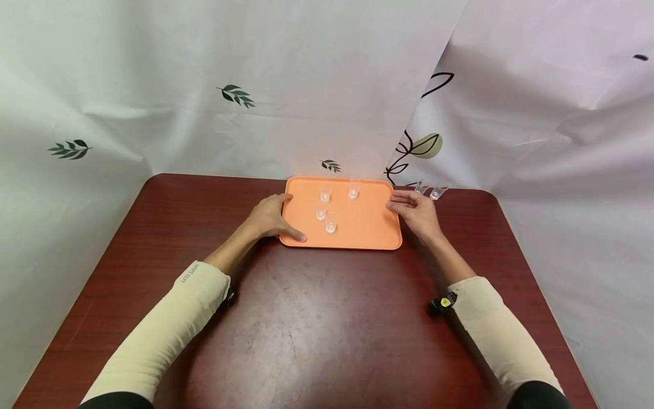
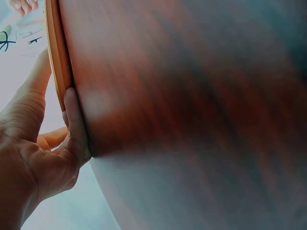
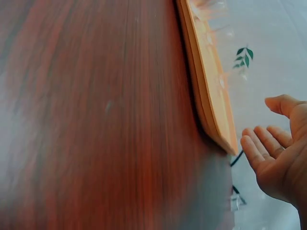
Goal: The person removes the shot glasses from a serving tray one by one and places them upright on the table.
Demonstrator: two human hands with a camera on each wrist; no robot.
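An orange tray [image 1: 365, 227] lies at the back of the table, with several small clear cups [image 1: 331, 222] standing on it. My left hand [image 1: 271, 216] holds the tray's left end, its thumb over the rim near the front corner. In the left wrist view the fingers of this left hand [image 2: 53, 158] lie against the tray's outer edge [image 2: 58, 52]. At the tray's right end is my right hand [image 1: 416, 213], its fingers extended and holding nothing. The right wrist view shows that right hand [image 3: 278, 148] beside the tray [image 3: 211, 91], with a gap between them.
Two more clear cups [image 1: 436, 192] are on the table's back right edge, just behind the right hand. The dark red wooden table [image 1: 327, 318] stretches toward me. White cloth [image 1: 306, 85] with leaf prints hangs behind and beside it.
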